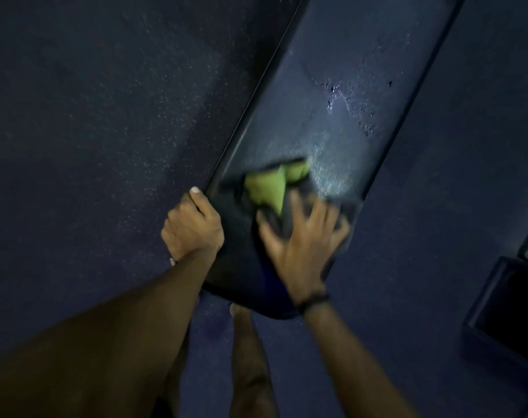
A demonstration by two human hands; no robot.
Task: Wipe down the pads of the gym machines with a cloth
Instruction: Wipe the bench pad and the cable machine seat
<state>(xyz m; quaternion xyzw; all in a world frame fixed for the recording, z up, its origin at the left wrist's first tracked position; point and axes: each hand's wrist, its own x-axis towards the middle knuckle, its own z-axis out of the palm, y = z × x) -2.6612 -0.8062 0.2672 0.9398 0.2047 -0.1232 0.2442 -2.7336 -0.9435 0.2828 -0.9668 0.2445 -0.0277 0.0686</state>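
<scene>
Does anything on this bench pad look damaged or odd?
Yes. The bench pad has dark pits or small tears in its upper part, near a glistening, possibly wet patch above the cloth. Blur hides finer detail.

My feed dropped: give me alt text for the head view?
Right hand presses a dark-and-green cloth onto a long dark bench pad, blurred. Left hand grips the pad's near left edge. Speckled floor lies around.
</scene>
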